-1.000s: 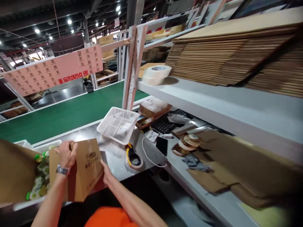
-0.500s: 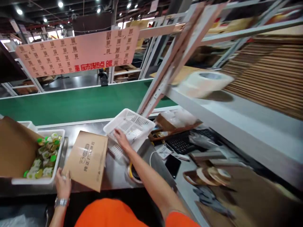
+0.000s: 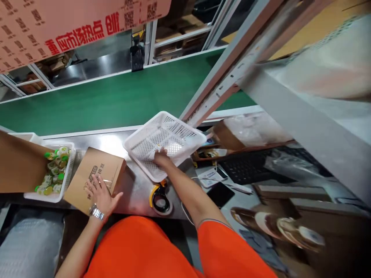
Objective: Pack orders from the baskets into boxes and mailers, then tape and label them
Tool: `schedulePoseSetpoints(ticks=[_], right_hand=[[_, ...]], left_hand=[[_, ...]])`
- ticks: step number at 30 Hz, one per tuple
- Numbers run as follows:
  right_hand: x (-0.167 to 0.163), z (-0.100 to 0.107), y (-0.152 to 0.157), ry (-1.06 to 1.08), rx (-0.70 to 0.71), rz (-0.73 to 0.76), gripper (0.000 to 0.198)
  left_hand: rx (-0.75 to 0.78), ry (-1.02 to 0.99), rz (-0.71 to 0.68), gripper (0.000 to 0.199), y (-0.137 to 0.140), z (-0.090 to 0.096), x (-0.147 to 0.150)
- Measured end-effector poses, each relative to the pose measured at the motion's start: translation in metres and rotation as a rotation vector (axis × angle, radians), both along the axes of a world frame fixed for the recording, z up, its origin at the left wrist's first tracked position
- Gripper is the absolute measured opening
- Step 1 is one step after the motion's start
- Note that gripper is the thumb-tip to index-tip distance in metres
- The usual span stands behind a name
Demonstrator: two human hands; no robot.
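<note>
My left hand (image 3: 102, 195) lies with fingers spread on top of a closed cardboard box (image 3: 114, 164) with dark printing. Inside a white perforated plastic basket (image 3: 185, 133), my right hand (image 3: 162, 157) has its fingers curled down near the basket's floor. A small pale item shows by those fingertips, too small to name. Just below the basket, a yellow and black tape dispenser (image 3: 160, 200) rests on the metal table (image 3: 136, 193). Left of the box stands a white crate (image 3: 72, 154) holding several small green-capped jars (image 3: 55, 170), partly covered by a brown cardboard flap (image 3: 23, 164).
Behind the table runs a green conveyor belt (image 3: 124, 100). A slanting metal post (image 3: 220, 85) and a shelf (image 3: 290, 104) stand close on the right. Beneath the shelf are a black keyboard (image 3: 249, 166), a dark phone (image 3: 220, 194) and tape rolls (image 3: 290, 227).
My left hand has moved from the box's lower left corner onto its top. My right hand's fingers have curled lower inside the basket. The view has tilted down.
</note>
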State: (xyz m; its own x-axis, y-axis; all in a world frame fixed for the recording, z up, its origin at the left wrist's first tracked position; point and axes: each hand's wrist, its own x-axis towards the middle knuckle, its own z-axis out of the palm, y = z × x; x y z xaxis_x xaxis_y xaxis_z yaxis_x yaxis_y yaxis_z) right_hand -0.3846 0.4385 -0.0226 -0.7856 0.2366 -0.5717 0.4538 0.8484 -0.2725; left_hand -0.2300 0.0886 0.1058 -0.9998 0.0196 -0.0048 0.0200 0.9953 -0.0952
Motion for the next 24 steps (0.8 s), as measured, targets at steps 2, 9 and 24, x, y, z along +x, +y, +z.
schedulePoseSetpoints(ticks=[2,9,24], right_hand=[[-0.001,-0.007,-0.004,0.016,-0.016,0.084,0.093],[-0.006,0.001,-0.001,0.150,0.002,0.164,0.076],[-0.023,0.024,0.014,0.186,-0.026,-0.024,0.087]], left_hand=[[-0.088,-0.016,0.060,0.121,0.012,0.002,0.002],[-0.232,-0.032,0.125,0.111,0.024,0.005,-0.003],[-0.206,0.087,-0.046,0.102,0.034,0.001,0.012]])
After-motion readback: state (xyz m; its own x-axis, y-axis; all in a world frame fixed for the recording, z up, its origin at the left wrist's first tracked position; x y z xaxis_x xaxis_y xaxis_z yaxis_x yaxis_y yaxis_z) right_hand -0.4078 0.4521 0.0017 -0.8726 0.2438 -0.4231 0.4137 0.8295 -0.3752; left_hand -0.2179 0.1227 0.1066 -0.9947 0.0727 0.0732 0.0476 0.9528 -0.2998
